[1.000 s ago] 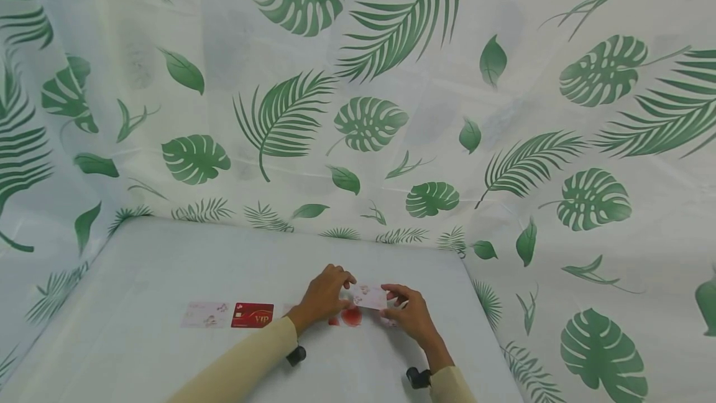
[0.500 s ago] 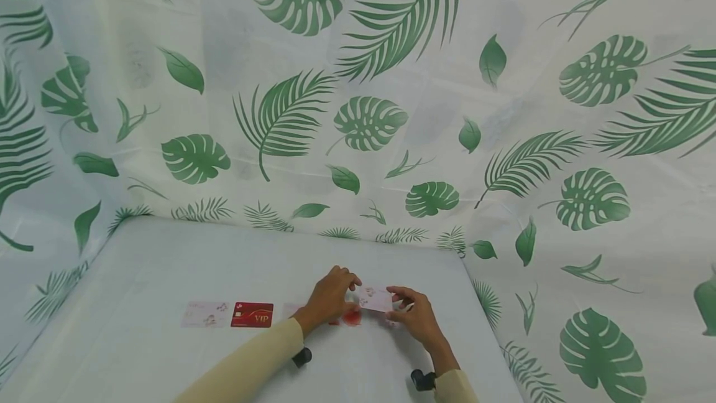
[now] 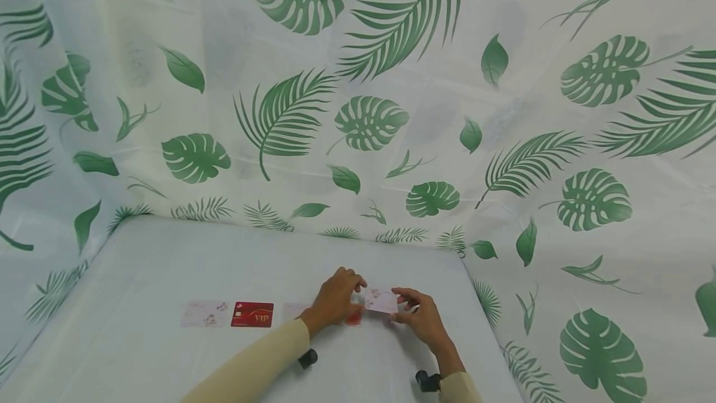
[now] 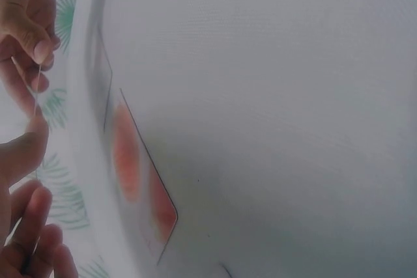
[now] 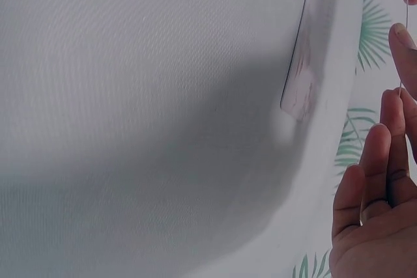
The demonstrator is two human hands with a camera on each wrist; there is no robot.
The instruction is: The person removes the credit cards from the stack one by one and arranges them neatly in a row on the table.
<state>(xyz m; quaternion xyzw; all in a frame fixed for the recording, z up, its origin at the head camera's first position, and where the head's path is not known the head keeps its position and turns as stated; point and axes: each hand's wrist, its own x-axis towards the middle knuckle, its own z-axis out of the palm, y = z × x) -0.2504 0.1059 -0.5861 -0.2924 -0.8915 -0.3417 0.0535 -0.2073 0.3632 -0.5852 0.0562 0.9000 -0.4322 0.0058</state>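
Observation:
A pale pink card with a small floral print (image 3: 381,301) is held above the table between both hands. My left hand (image 3: 334,298) pinches its left edge, and my right hand (image 3: 423,321) pinches the right one. From the left wrist the held card (image 4: 38,86) shows edge-on as a thin line. Below the hands lies a card with red-orange round shapes (image 4: 127,154), largely covered by my left hand in the head view. Another pale card (image 5: 300,76) rests on the table under the held one.
To the left, a pale floral card (image 3: 205,314), a red VIP card (image 3: 252,314) and a partly hidden pale card (image 3: 294,310) lie in a row on the white table (image 3: 168,365). A leaf-print curtain (image 3: 391,191) hangs behind the table's far edge.
Both hands have shifted a little to the right, carrying the held pale card with them. The cards on the table have stayed in place.

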